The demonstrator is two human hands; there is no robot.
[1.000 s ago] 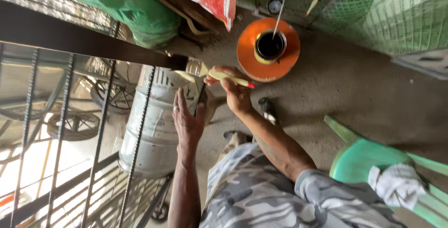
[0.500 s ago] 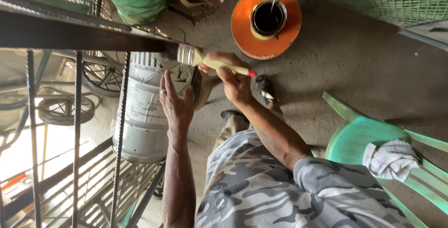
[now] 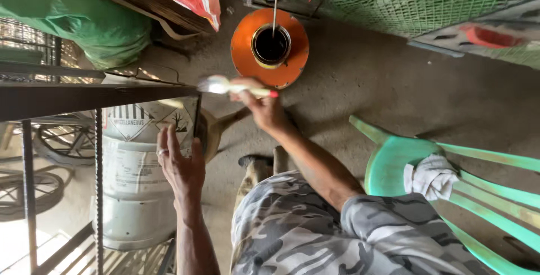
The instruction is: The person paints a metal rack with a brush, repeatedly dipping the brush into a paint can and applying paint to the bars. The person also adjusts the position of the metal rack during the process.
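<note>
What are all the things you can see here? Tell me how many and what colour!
paintbrush: one, pale handle with red tip, held at the dark metal bar
metal bar: one, dark, across the left
tin: one, dark liquid inside, on the orange lid
orange lid: one, round, on the floor at top
drum: one, grey-white, lying behind the bars
chair: one, green, at right
rag: one, white, on the chair
sack: one, green, top left
left hand: one, resting by the bar
right hand: one, holding the paintbrush
</note>
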